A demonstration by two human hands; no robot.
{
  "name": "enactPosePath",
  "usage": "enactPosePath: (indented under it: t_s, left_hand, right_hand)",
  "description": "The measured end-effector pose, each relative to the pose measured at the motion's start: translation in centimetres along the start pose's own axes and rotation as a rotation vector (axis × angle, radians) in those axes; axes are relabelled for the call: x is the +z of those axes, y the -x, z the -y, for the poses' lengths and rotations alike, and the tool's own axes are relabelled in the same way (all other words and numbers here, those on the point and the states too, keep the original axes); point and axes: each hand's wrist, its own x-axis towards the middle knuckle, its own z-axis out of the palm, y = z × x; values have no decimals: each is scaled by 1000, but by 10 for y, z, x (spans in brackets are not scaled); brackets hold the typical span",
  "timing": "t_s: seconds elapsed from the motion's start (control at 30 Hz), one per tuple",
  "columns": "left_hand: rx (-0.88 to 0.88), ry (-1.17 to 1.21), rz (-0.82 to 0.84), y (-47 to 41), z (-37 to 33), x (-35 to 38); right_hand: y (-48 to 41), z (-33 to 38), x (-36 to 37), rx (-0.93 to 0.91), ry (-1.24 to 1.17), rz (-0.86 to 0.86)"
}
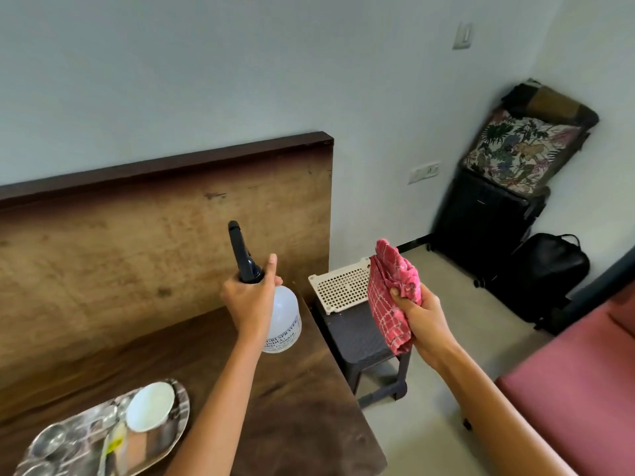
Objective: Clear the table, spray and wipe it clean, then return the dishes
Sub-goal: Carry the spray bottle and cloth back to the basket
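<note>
Head view, largest items first. A worn wooden back panel [154, 242] with a dark top edge stands against the pale wall behind a dark brown wooden table [292, 389]. At right, the edge of a maroon padded seat [567, 389]. In the far corner an upright black suitcase [481, 228] carries a floral-print cushion [519, 149]; a black backpack [546, 269] sits on the floor just beside it. A dark plastic stool [357, 338] stands against the table's right edge, bearing a cream perforated plastic panel [343, 286].

On the table's near left corner lies an oval steel tray [86, 438] holding a round white bowl [151, 407] and small steel bowls; its other contents are blurred.

The left hand [251, 297] grips the neck of the spray bottle [285, 317], fingers wrapped and thumb raised. The bottle has a translucent white body with a printed label and a dark trigger head, and is over the table's far right; contact with the top cannot be told. The right hand [419, 314] clutches a bunched pink checked cloth [391, 297] above the stool, apart from the bottle.
</note>
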Motion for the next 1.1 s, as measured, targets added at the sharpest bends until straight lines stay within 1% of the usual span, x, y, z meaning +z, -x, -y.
enactPosePath:
  t_s: [0.17,0.33,0.5,0.57,0.63,0.7,0.77,0.83,0.9,0.93,1.1]
  left_hand:
    - [-8,-51,132,-40,22,75]
    - [-38,-74,269,-72,56,136]
    - [-125,-101,279,-93,95,197]
    - [-170,-107,239,-103,117,222]
    - [-228,-128,198,-112,139,242]
    - [-260,-137,165,-122,170,264]
    - [-267,-158,135,-132,204,281]
    - [-250,-183,112,-141,238,295]
    - [-253,-184,70,-148,274,307]
    - [-252,-174,45,-150,290,312]
    - [-233,-152,-16,-156,355,327]
  right_hand:
    - [-87,-2,-20,10,70,-25]
    - [-175,-17,-39,26,177,37]
    - [-274,-51,-56,0,423,76]
    - [-312,-69,-64,5,515,147]
    - [-344,-90,-71,-6,620,256]
    - [-380,-120,-77,-66,754,353]
    - [-415,-155,-78,-156,985,434]
    - [-445,-190,-74,-318,1186,469]
    - [-471,-231,-72,-478,1262,525]
    - [-482,-250,-71,-516,1285,530]
    - [-508,-313,-65,-606,1397,584]
